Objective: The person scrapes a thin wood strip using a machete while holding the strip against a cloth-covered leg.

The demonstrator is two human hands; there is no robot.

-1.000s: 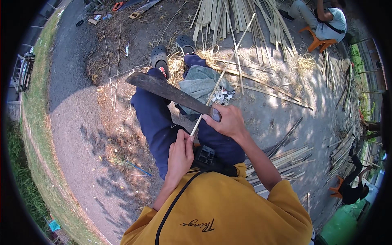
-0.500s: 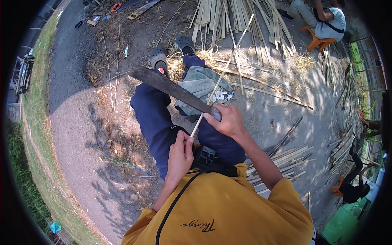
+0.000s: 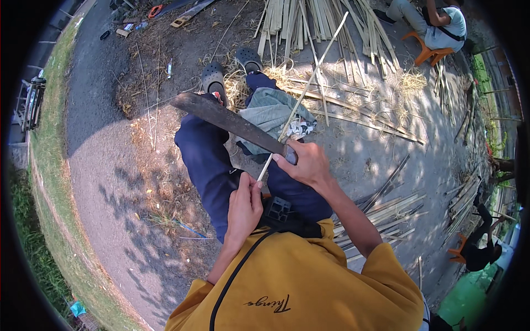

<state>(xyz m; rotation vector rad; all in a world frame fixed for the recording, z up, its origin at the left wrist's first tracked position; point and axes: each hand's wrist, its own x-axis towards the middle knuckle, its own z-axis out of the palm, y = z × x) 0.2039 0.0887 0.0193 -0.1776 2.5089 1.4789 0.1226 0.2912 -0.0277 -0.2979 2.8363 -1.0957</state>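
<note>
Pinching one pale strip by its lower end, the left hand holds it over the lap; one dark-bladed knife, gripped in the right hand, crosses the strip. Two orange stools stand farther right.

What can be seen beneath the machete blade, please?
A bamboo strip, grey-green cloth and navy trousers show beneath the machete blade; their parts directly behind it are hidden.
</note>
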